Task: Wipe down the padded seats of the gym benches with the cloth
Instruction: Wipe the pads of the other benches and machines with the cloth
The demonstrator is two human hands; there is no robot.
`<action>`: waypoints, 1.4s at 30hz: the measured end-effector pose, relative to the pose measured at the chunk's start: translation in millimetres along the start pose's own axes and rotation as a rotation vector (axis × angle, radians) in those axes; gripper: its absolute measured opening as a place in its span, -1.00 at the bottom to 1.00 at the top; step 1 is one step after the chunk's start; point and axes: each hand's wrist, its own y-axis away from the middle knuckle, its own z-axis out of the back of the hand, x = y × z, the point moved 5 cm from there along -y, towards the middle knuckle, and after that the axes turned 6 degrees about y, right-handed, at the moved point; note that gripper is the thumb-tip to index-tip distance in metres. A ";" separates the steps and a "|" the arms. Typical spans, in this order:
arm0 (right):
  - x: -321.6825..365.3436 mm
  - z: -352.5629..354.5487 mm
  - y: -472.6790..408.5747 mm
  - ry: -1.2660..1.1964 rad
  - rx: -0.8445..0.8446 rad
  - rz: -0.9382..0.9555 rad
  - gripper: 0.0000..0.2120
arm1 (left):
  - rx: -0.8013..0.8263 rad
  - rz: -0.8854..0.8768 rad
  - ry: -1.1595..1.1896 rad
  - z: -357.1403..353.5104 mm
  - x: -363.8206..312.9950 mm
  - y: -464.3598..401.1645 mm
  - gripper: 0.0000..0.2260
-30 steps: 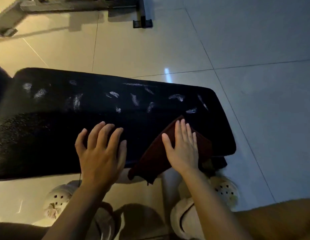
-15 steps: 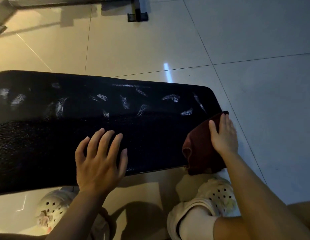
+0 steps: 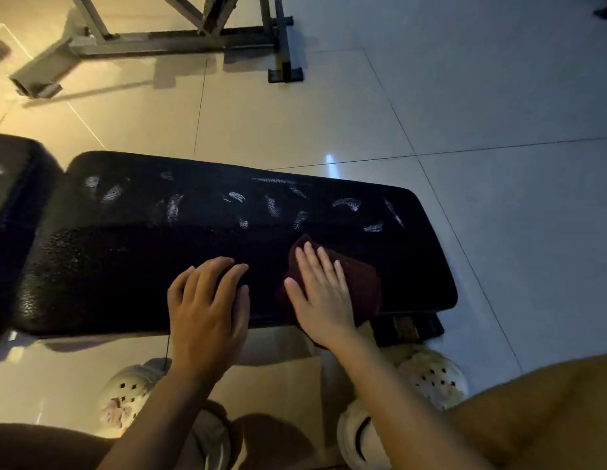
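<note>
**Right hand flat on cloth, near edge of bench pad**

Floor (image 3: 498,96): pale glossy tiles, thin dark grout lines, a small bright glare spot just past the pad's far edge.

Bench pad (image 3: 126,266): long black padded seat, textured surface, runs left-right across the view. White scuff-like streaks scattered along its far half. A second black pad (image 3: 14,198) butts up at the left end, with a narrow gap between the two.

Grey metal frame (image 3: 166,39): on the floor beyond the pad, well apart from it, with a black foot bar at its right end.

Shoes: two white perforated clogs on the floor below the pad's near edge, left one (image 3: 126,398) and right one (image 3: 431,378).

Cloth (image 3: 363,283): dark maroon, lies on the pad toward its right end, close to the near edge. Near part of it hangs over that edge.

Right hand (image 3: 320,293): fingers straight and together, palm down, presses flat on the cloth. No curl around it.

Left hand (image 3: 207,307): rests palm down on the bare pad at the near edge, just left of the cloth, not touching it. Fingers loosely bent, holds nothing.
</note>
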 end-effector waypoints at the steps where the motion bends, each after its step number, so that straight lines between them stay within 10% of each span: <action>1: 26.8 -3.4 -0.9 -0.030 0.028 0.070 -0.43 | -0.016 0.007 -0.015 8.8 4.1 2.0 -0.73; 7: 94.5 -9.6 -6.6 -0.092 0.057 0.261 -0.47 | -0.069 0.153 -0.141 55.3 45.5 15.6 -0.70; 17: -35.8 4.3 -11.0 0.135 -0.077 -0.245 -0.40 | -0.090 0.547 -0.099 91.6 123.0 51.1 -0.50; 30: 203.8 -29.6 -28.1 0.150 -0.032 0.529 -0.38 | -0.102 0.650 0.062 93.5 133.0 53.4 -0.50; 42: 2.2 -6.7 0.9 0.452 0.031 0.287 0.06 | 0.010 0.570 0.019 91.9 136.7 61.7 -0.46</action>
